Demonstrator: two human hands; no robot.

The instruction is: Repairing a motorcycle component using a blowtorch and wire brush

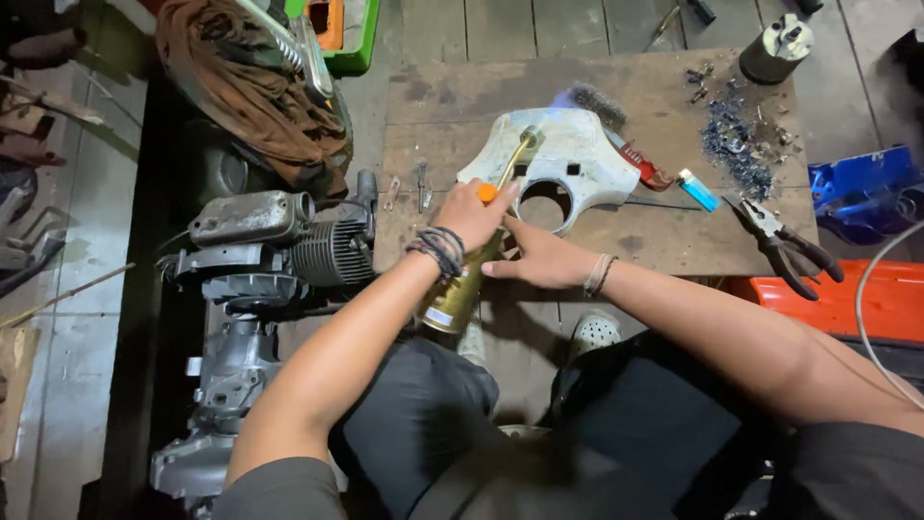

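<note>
My left hand (470, 214) grips a gas torch: a gold canister (458, 291) below the wrist and a brass nozzle tube (515, 157) pointing up over a pale, worn plastic panel (577, 159) with a round hole. A faint blue flame glows at the nozzle tip. My right hand (541, 256) rests flat on the wooden board (654, 231) just below the panel, its fingers touching the canister's top. Both wrists wear bracelets.
A wire brush (592, 101), red-handled tool (647, 169), blue lighter (698, 190), pliers (784, 246), metal scraps (736, 144) and a grey canister (778, 48) lie on the board. An engine (260, 260) stands on the left. Blue part (861, 188) and orange part (847, 299) on the right.
</note>
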